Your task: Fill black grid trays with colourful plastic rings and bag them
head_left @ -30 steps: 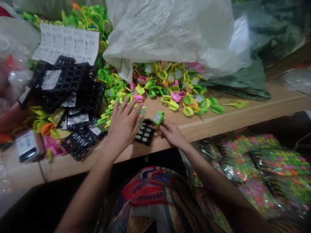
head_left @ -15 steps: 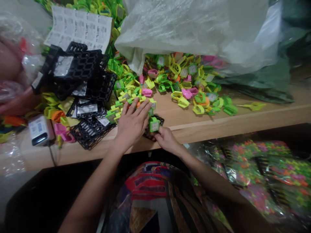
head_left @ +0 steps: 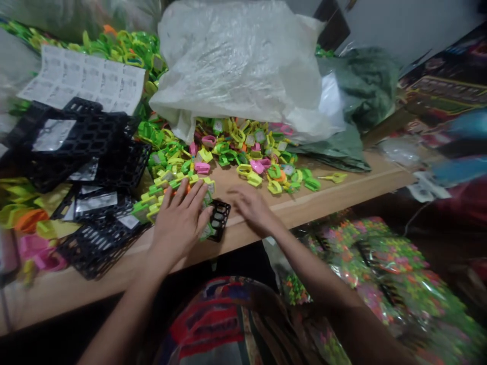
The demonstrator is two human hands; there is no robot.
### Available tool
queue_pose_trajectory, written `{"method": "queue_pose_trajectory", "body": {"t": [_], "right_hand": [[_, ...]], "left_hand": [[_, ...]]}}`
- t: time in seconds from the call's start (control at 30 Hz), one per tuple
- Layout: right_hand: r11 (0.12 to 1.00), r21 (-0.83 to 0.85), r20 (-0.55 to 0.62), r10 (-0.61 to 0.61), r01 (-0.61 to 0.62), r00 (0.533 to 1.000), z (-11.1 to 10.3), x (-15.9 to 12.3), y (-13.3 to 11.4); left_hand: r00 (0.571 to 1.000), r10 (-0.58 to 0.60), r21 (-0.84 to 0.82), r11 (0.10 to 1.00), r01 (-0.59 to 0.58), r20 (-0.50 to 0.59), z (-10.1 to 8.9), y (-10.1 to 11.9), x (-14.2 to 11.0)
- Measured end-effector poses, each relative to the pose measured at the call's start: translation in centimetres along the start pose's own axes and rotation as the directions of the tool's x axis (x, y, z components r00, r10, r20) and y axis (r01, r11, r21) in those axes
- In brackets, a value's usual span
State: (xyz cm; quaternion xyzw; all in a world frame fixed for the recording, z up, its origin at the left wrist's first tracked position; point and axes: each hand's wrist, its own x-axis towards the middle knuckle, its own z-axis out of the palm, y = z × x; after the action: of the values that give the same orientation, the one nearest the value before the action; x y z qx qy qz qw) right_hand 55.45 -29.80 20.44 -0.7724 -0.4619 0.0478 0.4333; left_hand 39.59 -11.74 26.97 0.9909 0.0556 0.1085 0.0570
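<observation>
Desk-level view of a pretty chaotic sorting spot, looking down at my own hands. The left hand [head_left: 177,223] sits flat on a row of green-and-yellow plastic pieces [head_left: 163,190], its fingers [head_left: 194,197] spread out and lying on top of them. It doesn't look like a real grip, more like the hand is just resting there, and a small green piece [head_left: 207,231] sits right against the thumb side. The right hand [head_left: 253,210] is open and a bit blurry, palm down just above the table [head_left: 304,210], with nothing in its fingers [head_left: 239,192].

Between the two hands, a small black grid tray [head_left: 218,219] lies on the table, touching the left hand's edge and well clear of the right hand. Its holes look unfilled from here, though the near end is partly covered.

Behind that is a big heap of neon plastic pieces [head_left: 243,147] in yellow, green, pink and orange, spilling from under a clear plastic bag [head_left: 236,66], with a dark green bag [head_left: 342,152] bunched up beside it. One loose yellow piece [head_left: 333,177] lies off to the right. To the left there's a pile of black grid trays [head_left: 79,147] with a printed paper sheet [head_left: 81,76] just behind it, and some pink pieces [head_left: 36,258] at the table's edge. Below the table on the right are shiny packs of colourful stuff [head_left: 373,268].
</observation>
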Motion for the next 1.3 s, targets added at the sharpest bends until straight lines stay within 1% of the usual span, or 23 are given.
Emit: {"method": "queue_pose_trajectory", "body": {"t": [0.03,0.07,0.1,0.13,0.17,0.23,0.3,0.37,0.43,0.53,0.63,0.7,0.77,0.83,0.87,0.9,0.97,1.03,1.1,1.13,1.17,1.23,1.3], "right_hand": [[0.993,-0.101,-0.088,0.053,-0.062,0.995,-1.2,0.4,1.1],[0.975,-0.183,-0.135,0.103,-0.127,0.985,-2.2,0.6,2.1],[0.954,-0.241,-0.148,0.146,-0.179,0.978,-2.8,0.6,3.0],[0.941,-0.271,-0.128,0.174,-0.204,0.976,-3.0,0.4,3.5],[0.940,-0.277,-0.082,0.183,-0.198,0.980,-3.0,0.1,3.7],[0.963,-0.226,0.019,0.151,-0.143,0.988,-2.6,-0.8,3.5],[0.982,-0.148,0.043,0.125,-0.117,0.991,-2.2,-1.4,2.8],[0.981,-0.111,-0.020,0.155,-0.156,0.988,-2.2,-1.4,2.5],[0.970,-0.134,-0.070,0.197,-0.205,0.978,-2.5,-0.9,2.8],[0.950,-0.207,-0.082,0.223,-0.235,0.971,-2.6,0.0,3.9],[0.931,-0.274,-0.066,0.233,-0.242,0.970,-2.0,1.0,4.8],[0.926,-0.284,-0.061,0.242,-0.249,0.968,-1.6,1.4,5.0],[0.937,-0.238,-0.118,0.235,-0.257,0.965,-1.6,1.6,4.6],[0.955,-0.143,-0.179,0.233,-0.260,0.956,-1.5,1.4,3.3],[0.963,-0.079,-0.178,0.241,-0.257,0.954,-1.3,1.1,2.4],[0.968,0.000,-0.149,0.249,-0.252,0.957,-0.9,0.8,1.4],[0.946,0.209,-0.014,0.255,-0.246,0.967,0.6,-0.1,-0.6],[0.853,0.435,0.164,0.240,-0.289,0.957,2.8,-1.0,-2.1],[0.743,0.564,0.299,0.224,-0.361,0.928,5.1,-1.7,-2.7],[0.720,0.578,0.330,0.223,-0.383,0.917,6.0,-2.1,-2.7],[0.732,0.562,0.331,0.228,-0.386,0.916,6.8,-2.3,-2.6],[0.822,0.462,0.269,0.228,-0.334,0.936,7.7,-2.9,-2.1],[0.919,0.336,0.176,0.154,-0.206,0.972,8.1,-3.4,-1.7]], "left_hand": [[1.000,0.001,0.001,1.000,-0.001,-0.005,0.0,-0.1,-0.1],[1.000,0.002,0.003,1.000,-0.002,-0.010,0.0,-0.3,-0.2],[1.000,0.001,0.005,1.000,-0.001,-0.015,0.0,-0.4,-0.3],[1.000,0.001,0.006,1.000,0.000,-0.019,0.0,-0.6,-0.4],[1.000,0.000,0.006,1.000,0.000,-0.023,0.0,-0.7,-0.5],[1.000,-0.001,0.002,1.000,0.001,-0.026,0.1,-0.9,-0.6],[1.000,-0.002,-0.002,1.000,0.002,-0.024,0.1,-1.0,-0.7],[1.000,-0.011,-0.006,1.000,0.011,-0.021,0.1,-1.0,-0.7],[1.000,-0.020,-0.007,1.000,0.020,-0.014,0.1,-0.9,-0.6],[1.000,-0.025,-0.005,1.000,0.025,-0.006,0.1,-0.8,-0.5],[1.000,-0.024,-0.004,1.000,0.024,0.000,0.0,-0.7,-0.4],[1.000,-0.030,-0.003,1.000,0.030,0.006,-0.1,-0.6,-0.4],[0.999,-0.039,0.000,0.999,0.039,0.019,-0.2,-0.5,-0.4],[0.998,-0.046,-0.003,0.999,0.046,0.037,-0.3,-0.4,-0.5],[0.998,-0.050,-0.006,0.999,0.051,0.046,-0.4,-0.4,-0.6],[0.997,-0.055,-0.011,0.998,0.056,0.053,-0.4,-0.4,-0.6],[0.996,-0.061,-0.022,0.998,0.062,0.060,-0.5,-0.3,-0.7],[0.996,-0.058,-0.026,0.998,0.060,0.062,-0.5,-0.4,-0.8],[0.997,-0.049,-0.022,0.998,0.050,0.062,-0.5,-0.4,-0.8],[0.997,-0.045,-0.020,0.999,0.046,0.062,-0.4,-0.4,-0.8],[0.997,-0.041,-0.019,0.999,0.042,0.063,-0.4,-0.4,-0.8],[0.997,-0.040,-0.019,0.999,0.041,0.067,-0.4,-0.4,-0.9],[0.996,-0.046,-0.021,0.999,0.047,0.074,-0.5,-0.4,-1.0]]}}
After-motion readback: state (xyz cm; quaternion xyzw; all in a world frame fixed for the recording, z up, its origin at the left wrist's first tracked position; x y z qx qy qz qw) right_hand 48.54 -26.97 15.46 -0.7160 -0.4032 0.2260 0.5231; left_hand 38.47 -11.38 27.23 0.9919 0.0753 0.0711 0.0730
